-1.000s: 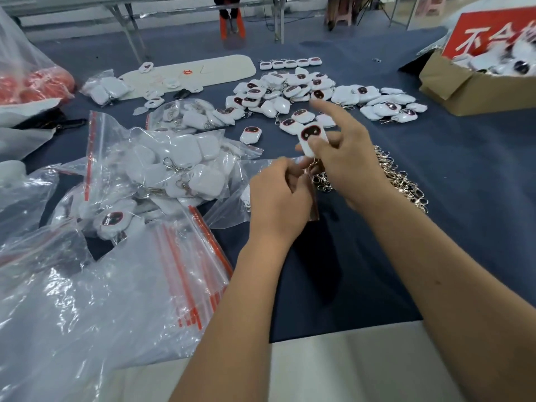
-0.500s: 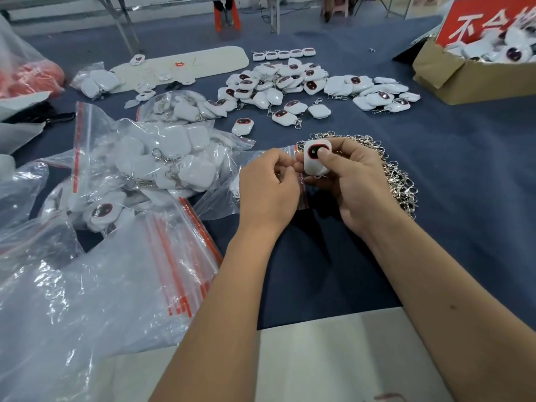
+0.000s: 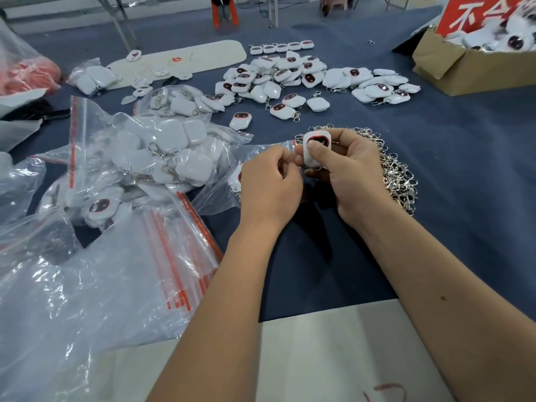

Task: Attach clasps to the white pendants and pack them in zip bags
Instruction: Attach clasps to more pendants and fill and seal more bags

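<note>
My right hand (image 3: 345,175) grips a white pendant (image 3: 314,143) with a dark red-rimmed face, thumb pressed on its front. My left hand (image 3: 269,181) is pinched shut against the pendant's lower left edge; what its fingertips hold is hidden. A heap of metal clasps (image 3: 397,175) lies just behind and right of my right hand. A part-filled zip bag (image 3: 220,181) lies under my left hand. A pile of loose white pendants (image 3: 290,79) spreads across the blue cloth further back.
Zip bags filled with pendants (image 3: 162,152) and a stack of empty red-striped zip bags (image 3: 179,256) lie at the left. A cardboard box (image 3: 470,68) of pendants stands at the far right. A white board (image 3: 179,59) lies at the back.
Both hands dropped from a raised position toward me. The right hand turned the pendant face up and curled its pointing finger in; the left hand stayed pinched at its edge.
</note>
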`<control>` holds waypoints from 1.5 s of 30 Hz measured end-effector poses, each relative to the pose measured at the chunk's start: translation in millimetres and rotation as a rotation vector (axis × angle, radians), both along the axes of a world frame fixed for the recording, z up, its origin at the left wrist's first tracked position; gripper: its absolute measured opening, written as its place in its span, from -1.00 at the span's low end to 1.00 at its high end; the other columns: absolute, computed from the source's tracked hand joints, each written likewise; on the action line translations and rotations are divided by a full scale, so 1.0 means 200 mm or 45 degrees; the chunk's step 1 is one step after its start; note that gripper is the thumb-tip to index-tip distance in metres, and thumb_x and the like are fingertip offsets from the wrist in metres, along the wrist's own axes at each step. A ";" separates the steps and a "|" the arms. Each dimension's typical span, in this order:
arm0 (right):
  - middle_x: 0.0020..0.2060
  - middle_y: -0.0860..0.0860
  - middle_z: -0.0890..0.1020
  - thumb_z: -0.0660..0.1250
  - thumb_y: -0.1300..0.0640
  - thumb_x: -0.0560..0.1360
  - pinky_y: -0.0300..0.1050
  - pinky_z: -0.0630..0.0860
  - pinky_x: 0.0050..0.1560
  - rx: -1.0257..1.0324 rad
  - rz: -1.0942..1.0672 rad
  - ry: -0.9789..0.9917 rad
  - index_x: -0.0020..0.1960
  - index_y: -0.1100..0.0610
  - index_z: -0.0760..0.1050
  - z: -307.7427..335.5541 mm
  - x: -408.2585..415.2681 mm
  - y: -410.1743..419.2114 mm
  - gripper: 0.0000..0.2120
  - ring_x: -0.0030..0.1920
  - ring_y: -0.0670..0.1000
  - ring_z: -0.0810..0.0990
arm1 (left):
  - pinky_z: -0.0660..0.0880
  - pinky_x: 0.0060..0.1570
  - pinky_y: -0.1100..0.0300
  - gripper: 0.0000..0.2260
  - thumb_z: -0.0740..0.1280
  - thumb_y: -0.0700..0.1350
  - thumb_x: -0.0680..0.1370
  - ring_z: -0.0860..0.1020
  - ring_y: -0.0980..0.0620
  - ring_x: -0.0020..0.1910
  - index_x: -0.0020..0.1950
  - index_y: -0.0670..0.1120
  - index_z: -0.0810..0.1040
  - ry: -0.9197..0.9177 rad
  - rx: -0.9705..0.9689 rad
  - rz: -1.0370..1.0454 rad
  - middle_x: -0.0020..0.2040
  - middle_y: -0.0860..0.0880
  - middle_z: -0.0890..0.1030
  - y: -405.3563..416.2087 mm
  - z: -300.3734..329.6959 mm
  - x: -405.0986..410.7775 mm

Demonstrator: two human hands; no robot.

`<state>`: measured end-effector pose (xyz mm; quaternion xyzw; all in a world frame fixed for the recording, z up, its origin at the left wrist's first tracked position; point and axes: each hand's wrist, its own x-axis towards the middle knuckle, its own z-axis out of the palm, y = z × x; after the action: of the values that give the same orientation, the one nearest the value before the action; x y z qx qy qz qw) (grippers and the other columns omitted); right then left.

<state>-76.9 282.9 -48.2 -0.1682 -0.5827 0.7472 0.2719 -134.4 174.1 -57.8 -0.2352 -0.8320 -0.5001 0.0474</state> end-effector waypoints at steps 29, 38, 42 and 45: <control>-0.02 0.20 0.75 0.33 0.43 0.60 -0.16 0.66 -0.01 -0.102 0.093 0.163 0.14 0.28 0.57 -0.03 -0.03 0.02 -0.85 -0.03 0.13 0.76 | 0.55 -0.02 -0.09 -0.89 0.41 -0.15 0.48 0.59 -0.10 -0.13 -0.07 -0.13 0.52 0.020 -0.172 0.266 -0.19 -0.05 0.62 -0.02 0.03 0.03; -0.26 -0.03 0.64 0.42 0.18 0.61 -0.23 0.40 -0.36 -0.046 0.057 0.144 -0.02 0.10 0.66 -0.03 -0.04 0.02 -0.94 -0.32 -0.07 0.48 | 0.49 -0.12 0.01 -0.76 0.38 0.01 0.59 0.56 -0.08 -0.20 -0.14 -0.14 0.53 0.022 -0.133 0.342 -0.26 -0.02 0.58 -0.02 0.02 0.02; -0.27 0.02 0.66 0.37 0.19 0.64 -0.23 0.43 -0.44 -0.039 0.073 0.160 -0.01 0.14 0.62 -0.03 -0.03 0.01 -0.92 -0.39 -0.03 0.53 | 0.33 -0.21 0.12 -0.74 0.31 0.00 0.62 0.53 -0.10 -0.21 -0.14 -0.16 0.56 0.050 -0.237 0.422 -0.23 -0.08 0.62 -0.02 0.01 0.00; -0.17 0.08 0.72 0.33 0.29 0.65 -0.23 0.60 -0.24 -0.079 0.138 0.190 0.05 0.22 0.56 -0.02 -0.03 0.01 -0.95 -0.22 0.06 0.72 | 0.39 -0.18 0.09 -0.82 0.31 -0.13 0.58 0.56 -0.10 -0.19 -0.17 -0.17 0.60 0.015 -0.212 0.379 -0.25 -0.05 0.62 -0.03 0.02 -0.01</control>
<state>-82.0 284.2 -52.3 -0.0887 -0.5457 0.7888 0.2684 -137.0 167.7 -53.5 -0.1155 -0.8959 -0.4156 0.1060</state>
